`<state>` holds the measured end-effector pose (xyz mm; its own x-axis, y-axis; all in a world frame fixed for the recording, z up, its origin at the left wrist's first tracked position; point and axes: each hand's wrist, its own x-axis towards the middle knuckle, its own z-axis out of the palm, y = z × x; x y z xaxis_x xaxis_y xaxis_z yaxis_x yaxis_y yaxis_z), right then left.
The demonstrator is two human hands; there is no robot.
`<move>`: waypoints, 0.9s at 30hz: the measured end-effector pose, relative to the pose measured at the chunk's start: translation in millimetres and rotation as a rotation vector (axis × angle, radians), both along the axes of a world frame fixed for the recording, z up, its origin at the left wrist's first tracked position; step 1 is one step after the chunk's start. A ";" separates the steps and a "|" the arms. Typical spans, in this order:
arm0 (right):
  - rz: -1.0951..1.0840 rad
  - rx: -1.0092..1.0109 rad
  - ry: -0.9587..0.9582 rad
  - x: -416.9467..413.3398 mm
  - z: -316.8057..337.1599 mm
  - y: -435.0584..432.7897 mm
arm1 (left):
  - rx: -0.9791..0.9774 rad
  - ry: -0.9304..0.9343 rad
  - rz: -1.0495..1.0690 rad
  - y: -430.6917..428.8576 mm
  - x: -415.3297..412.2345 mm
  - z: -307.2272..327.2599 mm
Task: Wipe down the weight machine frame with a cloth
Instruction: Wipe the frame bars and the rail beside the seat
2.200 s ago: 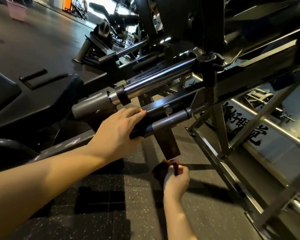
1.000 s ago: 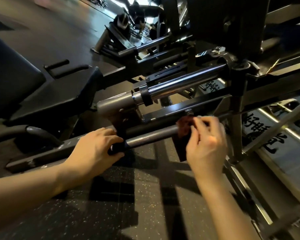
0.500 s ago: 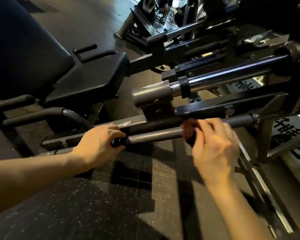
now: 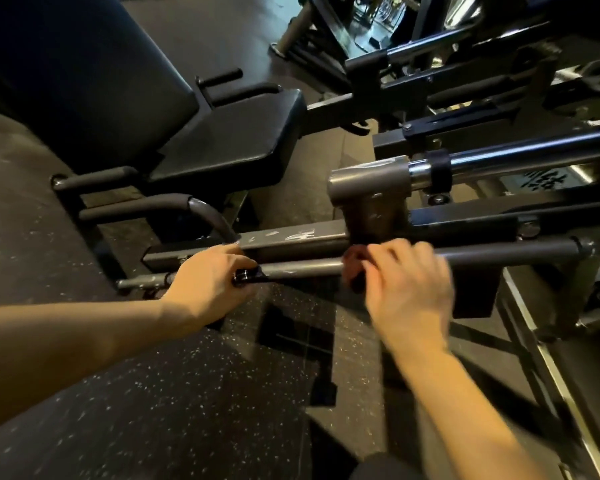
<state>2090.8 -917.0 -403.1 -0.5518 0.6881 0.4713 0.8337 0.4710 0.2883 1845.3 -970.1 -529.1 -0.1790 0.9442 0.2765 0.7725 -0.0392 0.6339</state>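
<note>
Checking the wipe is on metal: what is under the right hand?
Under the right hand a dark red cloth is pressed around the grey bar. Most of the cloth, and the bar there, is hidden by fingers.

Dark red cloth (image 4: 352,259), white-speckled black floor (image 4: 174,393)

1. The dark red cloth (image 4: 353,263) is bunched up and wrapped on the round grey bar (image 4: 499,255).
2. The bar lies flat, low on the black machine frame (image 4: 465,225).
</note>
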 end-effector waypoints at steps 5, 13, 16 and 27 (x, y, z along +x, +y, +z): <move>0.083 0.035 0.114 -20.3 -30.3 -2.3 | 0.032 -0.049 0.140 -0.9 4.6 -26.4; 0.333 -0.193 -0.184 -123.2 -106.9 -14.6 | -0.024 0.128 0.228 -13.7 -38.4 -77.4; 0.254 -0.115 -0.134 -57.6 -61.4 -7.3 | -0.041 0.059 0.204 -10.2 -36.3 -79.4; 0.401 -0.114 -0.195 -133.6 -130.3 -8.6 | -0.050 0.115 0.262 -21.6 -65.6 -93.1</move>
